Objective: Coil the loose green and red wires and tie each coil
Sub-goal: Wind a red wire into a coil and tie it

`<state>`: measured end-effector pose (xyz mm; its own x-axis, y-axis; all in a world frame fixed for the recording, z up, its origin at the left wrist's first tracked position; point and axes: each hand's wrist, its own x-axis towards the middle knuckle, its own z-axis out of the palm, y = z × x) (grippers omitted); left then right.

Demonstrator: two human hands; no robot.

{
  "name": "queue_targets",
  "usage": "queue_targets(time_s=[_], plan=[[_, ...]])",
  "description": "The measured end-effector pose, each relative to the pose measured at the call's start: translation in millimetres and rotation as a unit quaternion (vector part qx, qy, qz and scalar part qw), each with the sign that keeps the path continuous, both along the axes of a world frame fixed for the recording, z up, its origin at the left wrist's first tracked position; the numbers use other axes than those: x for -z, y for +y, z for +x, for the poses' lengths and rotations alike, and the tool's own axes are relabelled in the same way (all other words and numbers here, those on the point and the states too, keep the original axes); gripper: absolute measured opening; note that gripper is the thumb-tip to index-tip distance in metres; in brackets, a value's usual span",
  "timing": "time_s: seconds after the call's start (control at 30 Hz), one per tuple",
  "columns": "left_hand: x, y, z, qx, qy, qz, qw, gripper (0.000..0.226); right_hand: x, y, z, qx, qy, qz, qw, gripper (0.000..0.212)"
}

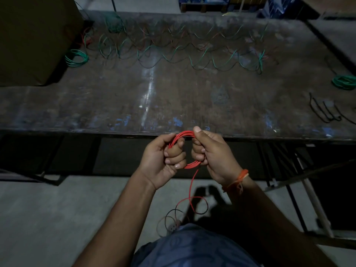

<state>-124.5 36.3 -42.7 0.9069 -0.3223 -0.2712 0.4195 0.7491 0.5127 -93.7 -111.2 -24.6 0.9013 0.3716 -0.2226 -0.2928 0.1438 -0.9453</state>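
A small red wire coil point(184, 134) is held in front of the table's near edge. My left hand point(165, 160) grips its left side with fingers curled round the strands. My right hand point(212, 153) grips the right side, thumb on top. A loose red tail point(190, 191) hangs from the coil's bottom and loops near the floor. Loose green and red wires point(173, 53) sprawl in waves across the far half of the table.
The dark worn table point(173, 97) carries a green coil point(76, 58) at the far left, another green coil point(344, 81) at the right edge and a black wire piece point(325, 110). A large box point(32, 39) stands at the left.
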Motion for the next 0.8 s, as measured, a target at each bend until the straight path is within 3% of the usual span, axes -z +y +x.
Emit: queue_targets(time_s=[0.13, 0.27, 0.37, 0.53, 0.6, 0.7, 0.8], plan=[[0, -2, 2, 0.002, -0.007, -0.028, 1.000, 0.030, 1, -3, 2, 0.000, -0.042, -0.011, 0.999, 0.039], [2, 1, 3, 0.002, -0.013, -0.049, 0.999, 0.032, 11, -22, 8, -0.028, -0.136, -0.113, 0.984, 0.036], [4, 9, 5, -0.024, -0.009, -0.072, 0.997, 0.033, 23, -44, 9, -0.045, -0.124, -0.096, 0.987, 0.020], [6, 27, 13, -0.106, 0.000, -0.090, 0.990, 0.037, 54, -80, 0, -0.019, -0.097, -0.135, 0.986, 0.019], [8, 30, 15, -0.144, 0.010, -0.076, 0.987, 0.035, 60, -89, -3, 0.020, -0.127, -0.203, 0.971, 0.017], [12, 28, 18, -0.174, 0.010, -0.038, 0.984, 0.032, 52, -89, -7, 0.027, -0.241, -0.293, 0.925, 0.010], [12, 19, 21, -0.185, -0.007, 0.024, 0.982, 0.030, 33, -77, -10, -0.010, -0.348, -0.317, 0.882, 0.007]])
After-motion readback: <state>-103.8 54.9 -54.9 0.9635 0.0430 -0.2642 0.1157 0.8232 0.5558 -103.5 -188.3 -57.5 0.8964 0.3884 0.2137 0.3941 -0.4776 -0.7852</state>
